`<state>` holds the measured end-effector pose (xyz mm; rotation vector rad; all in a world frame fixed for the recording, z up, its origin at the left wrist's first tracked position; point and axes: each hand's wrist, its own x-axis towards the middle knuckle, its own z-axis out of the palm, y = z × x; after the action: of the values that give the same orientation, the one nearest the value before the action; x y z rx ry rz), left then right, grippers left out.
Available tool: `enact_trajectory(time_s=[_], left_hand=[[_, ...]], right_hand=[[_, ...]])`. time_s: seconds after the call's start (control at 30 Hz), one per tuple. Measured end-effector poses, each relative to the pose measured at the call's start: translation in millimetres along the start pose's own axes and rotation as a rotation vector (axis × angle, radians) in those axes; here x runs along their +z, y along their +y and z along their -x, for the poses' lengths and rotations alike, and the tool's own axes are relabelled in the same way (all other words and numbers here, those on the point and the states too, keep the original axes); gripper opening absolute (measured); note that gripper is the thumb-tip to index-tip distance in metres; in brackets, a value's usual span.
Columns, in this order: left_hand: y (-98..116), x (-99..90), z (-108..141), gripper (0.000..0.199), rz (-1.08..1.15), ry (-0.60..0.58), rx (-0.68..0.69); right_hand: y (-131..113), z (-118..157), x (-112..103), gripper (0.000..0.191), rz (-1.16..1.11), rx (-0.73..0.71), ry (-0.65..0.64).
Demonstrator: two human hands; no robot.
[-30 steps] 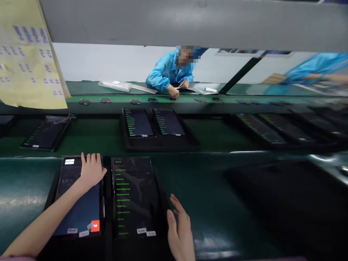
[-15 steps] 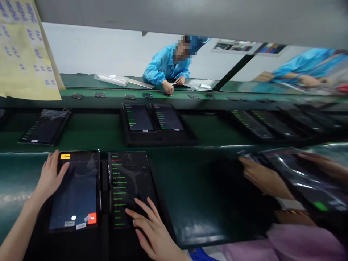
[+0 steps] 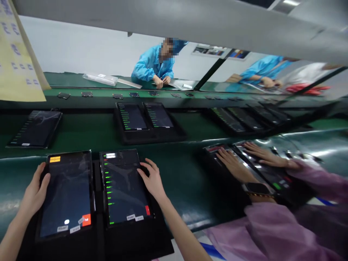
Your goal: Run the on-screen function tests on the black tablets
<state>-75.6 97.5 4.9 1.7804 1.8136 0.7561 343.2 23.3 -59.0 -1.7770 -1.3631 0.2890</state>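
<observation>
Two tablets lie side by side in a black tray [image 3: 99, 232] in front of me. The left tablet [image 3: 66, 192] shows a dark screen with yellow boxes at the top and a red box at its lower right corner. My left hand [image 3: 36, 188] rests at its upper left edge, thumb and fingers apart. On the right tablet [image 3: 125, 188] are a column of green text, a white box at the top and a red box low on the right. My right hand [image 3: 152, 179] touches its upper right edge, fingers spread and bent. White stickers sit along the bottom of both screens.
Beyond lie a single tablet [image 3: 36, 128], a tray with two tablets [image 3: 157, 116] and several more tablets [image 3: 228, 119]. At right, a person's hands [image 3: 233, 165] rest on two tablets. Small boards [image 3: 117, 96] line a ledge; a person in blue [image 3: 152, 63] works behind.
My right hand has moved from the right tablet's lower screen up to its right edge. White and red boxes now show there. My left hand has slid down slightly. The neighbouring person's hands now lie flatter.
</observation>
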Motion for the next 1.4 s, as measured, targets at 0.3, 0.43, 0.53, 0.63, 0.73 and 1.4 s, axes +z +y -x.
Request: enact_trajectory(time_s=[0.3,0.43,0.53,0.63,0.73,1.4], left_hand=[[0.0,2.7,5.2,0.068,0.03,0.015,-0.042],[5.8,1.1,11.6,0.069,0.047,-0.023,-0.079],[8.3,-0.5,9.7,0.068,0.064,-0.022,-0.09],[6.3,-2.3,-5.7,0.067,0.107,-0.001,-0.089],[3.5,-4.8,-28.9,0.067,0.169,-0.035,-0.09],[48.8,-29.7,-21.7,0.076,0.524,0.059,-0.16]], right_hand=[[7.3,7.9,1.7,0.046,-0.116,0.121,-0.074],[6.6,7.6,1.2,0.054,-0.14,0.159,-0.131],[8.0,3.9,-2.3,0.059,-0.155,0.197,-0.168],[9.6,-7.7,-6.3,0.068,-0.184,0.24,-0.226],[7.0,-26.8,-5.2,0.075,-0.214,0.296,-0.272],[-43.7,-34.2,-12.6,0.056,-0.456,0.448,-0.131]])
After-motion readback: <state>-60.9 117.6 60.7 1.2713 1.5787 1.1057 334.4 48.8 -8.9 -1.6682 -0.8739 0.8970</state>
